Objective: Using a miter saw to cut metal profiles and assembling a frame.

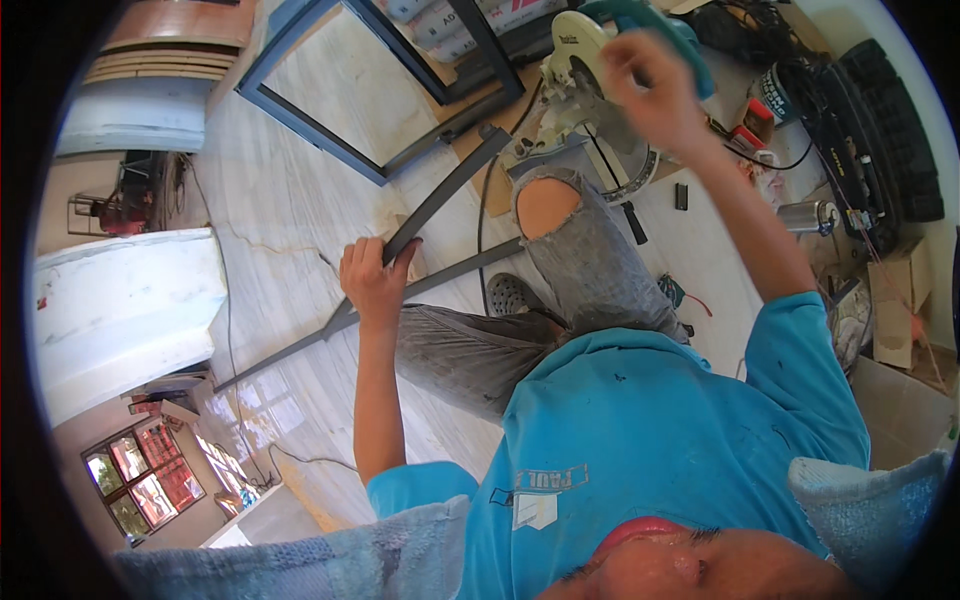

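My left hand (375, 280) is closed around a dark grey metal bar (452, 185), which slants up and away to the right. The bar's far end reaches the base of a miter saw (582, 60) that has a pale round blade guard and a green body. My right hand (655, 95) is raised in front of the saw's upper part. Its fingers look curled but are smeared by motion, so any contact with the saw is unclear. A longer dark bar (450, 272) lies on the floor, passing below my left hand.
A dark rectangular metal frame (310, 130) lies beyond my left hand. Cables cross the pale floor (270, 220). Right of the saw are a black hard case (890, 130), a metal flask (808, 217) and a cardboard box (900, 300). A small black piece (681, 196) lies near my knee.
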### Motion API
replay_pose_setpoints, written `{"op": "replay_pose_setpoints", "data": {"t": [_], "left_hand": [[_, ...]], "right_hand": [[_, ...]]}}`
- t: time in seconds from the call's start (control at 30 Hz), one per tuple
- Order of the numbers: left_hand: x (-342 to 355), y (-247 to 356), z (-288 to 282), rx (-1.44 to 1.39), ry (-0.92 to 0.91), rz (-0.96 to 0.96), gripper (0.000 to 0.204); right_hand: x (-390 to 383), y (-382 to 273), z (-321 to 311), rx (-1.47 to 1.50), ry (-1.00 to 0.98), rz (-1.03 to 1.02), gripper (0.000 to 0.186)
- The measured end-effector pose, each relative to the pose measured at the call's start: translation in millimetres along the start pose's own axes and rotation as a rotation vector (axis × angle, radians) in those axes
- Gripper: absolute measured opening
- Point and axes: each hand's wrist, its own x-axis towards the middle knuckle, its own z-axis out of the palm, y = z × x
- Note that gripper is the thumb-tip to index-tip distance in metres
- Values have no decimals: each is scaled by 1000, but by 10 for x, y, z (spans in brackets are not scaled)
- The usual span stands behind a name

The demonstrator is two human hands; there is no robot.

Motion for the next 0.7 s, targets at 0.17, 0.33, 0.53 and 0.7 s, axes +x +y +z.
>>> {"op": "replay_pose_setpoints", "data": {"t": [0.17,0.33,0.53,0.7], "left_hand": [[-43,330,-440,-40,55,50,52],[-238,477,-640,-15,99,80,52],[-467,607,-740,-107,30,-44,51],[-581,723,-746,-119,-69,-79,45]], "right_hand": [[-535,-666,508,953,-327,472,24],[-628,-876,555,996,-250,374,16],[-760,-896,404,1154,-313,436,20],[-828,-925,360,1301,-307,510,29]]}}
